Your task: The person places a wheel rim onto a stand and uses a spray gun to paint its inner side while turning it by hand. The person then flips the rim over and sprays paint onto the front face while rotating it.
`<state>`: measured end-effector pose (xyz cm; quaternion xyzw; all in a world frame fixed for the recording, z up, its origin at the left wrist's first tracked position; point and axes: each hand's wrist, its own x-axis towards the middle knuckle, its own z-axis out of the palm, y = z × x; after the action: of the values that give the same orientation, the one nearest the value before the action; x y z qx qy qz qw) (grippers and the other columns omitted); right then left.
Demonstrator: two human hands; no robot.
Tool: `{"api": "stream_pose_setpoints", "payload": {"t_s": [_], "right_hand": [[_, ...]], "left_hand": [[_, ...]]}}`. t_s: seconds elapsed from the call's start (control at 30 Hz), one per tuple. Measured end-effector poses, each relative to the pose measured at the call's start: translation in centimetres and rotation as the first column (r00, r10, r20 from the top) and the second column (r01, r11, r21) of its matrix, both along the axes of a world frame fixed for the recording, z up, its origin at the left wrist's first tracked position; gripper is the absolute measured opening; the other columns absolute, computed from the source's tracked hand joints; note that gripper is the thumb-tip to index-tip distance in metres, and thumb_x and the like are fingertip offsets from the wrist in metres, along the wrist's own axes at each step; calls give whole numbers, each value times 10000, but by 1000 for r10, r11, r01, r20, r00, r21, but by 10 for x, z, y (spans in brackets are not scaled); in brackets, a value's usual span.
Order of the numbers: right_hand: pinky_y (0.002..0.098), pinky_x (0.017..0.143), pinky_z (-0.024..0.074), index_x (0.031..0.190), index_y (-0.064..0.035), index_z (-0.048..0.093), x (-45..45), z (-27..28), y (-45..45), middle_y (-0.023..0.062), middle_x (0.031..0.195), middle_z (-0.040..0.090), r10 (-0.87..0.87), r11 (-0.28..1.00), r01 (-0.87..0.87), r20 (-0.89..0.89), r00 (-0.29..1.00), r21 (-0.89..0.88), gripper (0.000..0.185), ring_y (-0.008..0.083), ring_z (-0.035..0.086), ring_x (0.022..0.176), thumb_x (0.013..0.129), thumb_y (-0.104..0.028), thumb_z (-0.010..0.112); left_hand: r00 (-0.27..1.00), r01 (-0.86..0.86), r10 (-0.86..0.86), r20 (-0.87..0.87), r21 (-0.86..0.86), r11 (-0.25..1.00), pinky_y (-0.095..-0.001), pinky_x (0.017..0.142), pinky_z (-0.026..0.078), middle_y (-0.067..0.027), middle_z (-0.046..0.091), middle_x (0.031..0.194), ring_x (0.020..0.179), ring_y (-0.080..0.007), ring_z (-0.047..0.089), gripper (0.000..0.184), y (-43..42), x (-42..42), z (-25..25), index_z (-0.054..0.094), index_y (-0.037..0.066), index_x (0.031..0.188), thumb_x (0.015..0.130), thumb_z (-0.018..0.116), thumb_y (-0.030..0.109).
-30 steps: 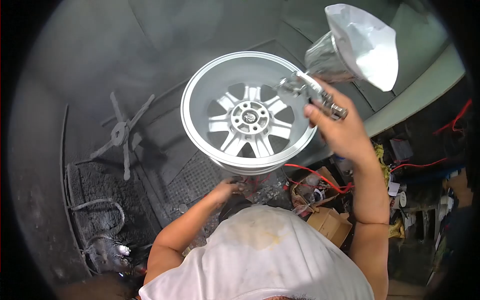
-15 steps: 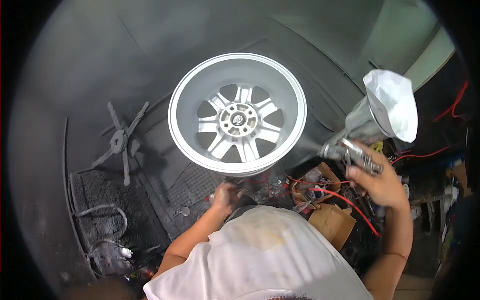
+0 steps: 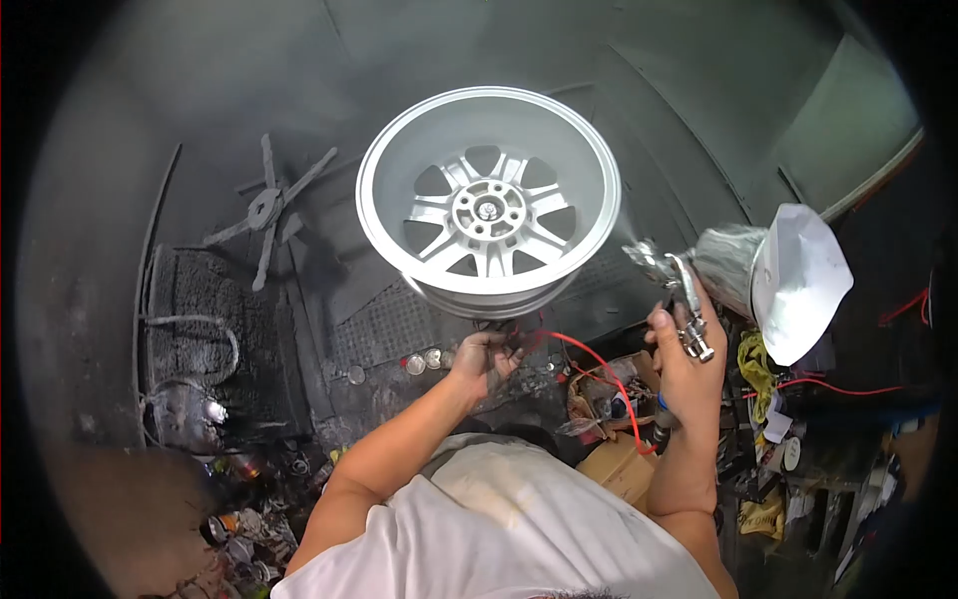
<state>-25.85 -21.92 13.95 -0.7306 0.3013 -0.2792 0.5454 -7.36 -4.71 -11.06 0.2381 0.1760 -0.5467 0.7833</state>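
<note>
A silver wheel rim (image 3: 489, 277) faces up at the centre, its spokes and hub showing inside. To its right, my right hand (image 3: 689, 354) is wrapped round the handle of a metal spray gun (image 3: 681, 290). The gun's nozzle points left toward the rim's edge, with faint mist between them. A cup with a white paper funnel (image 3: 803, 285) is attached at the gun's right. My left hand (image 3: 486, 361) is just under the rim's front edge, fingers bent; what they touch, if anything, is hidden.
A grey-coated star-shaped stand (image 3: 265, 210) is at the left, above a dark coated block (image 3: 220, 344). A red hose (image 3: 611, 374) curves below the rim. Cardboard boxes (image 3: 619, 469) and clutter lie at the lower right, more clutter at the lower left.
My right hand has moved the spray gun out from over the rim to its right side and turned it. My left hand has shifted a little right under the rim. The camera view has shifted.
</note>
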Motion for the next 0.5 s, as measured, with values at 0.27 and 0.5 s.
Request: {"api": "stream_pose_setpoints", "payload": {"t_s": [0.27,0.5], "right_hand": [[227,646,541,1560,-45,374,-56,-151,16,55,1175,678,-54,988,79,-179,982,136,647,120,649,963,1004,-225,651],[468,1024,461,1426,12,518,-21,-248,133,267,1333,606,344,921,-343,-794,502,183,540,435,588,1195,1009,-321,599]], "left_hand": [[830,339,-409,380,239,910,-318,882,526,-85,649,1299,1061,-183,643,483,69,-61,16,499,73,1425,959,612,136],[402,480,-697,594,511,713,-307,903,510,-92,675,1214,1052,-159,634,461,150,-76,-46,542,22,1372,967,666,204]]}}
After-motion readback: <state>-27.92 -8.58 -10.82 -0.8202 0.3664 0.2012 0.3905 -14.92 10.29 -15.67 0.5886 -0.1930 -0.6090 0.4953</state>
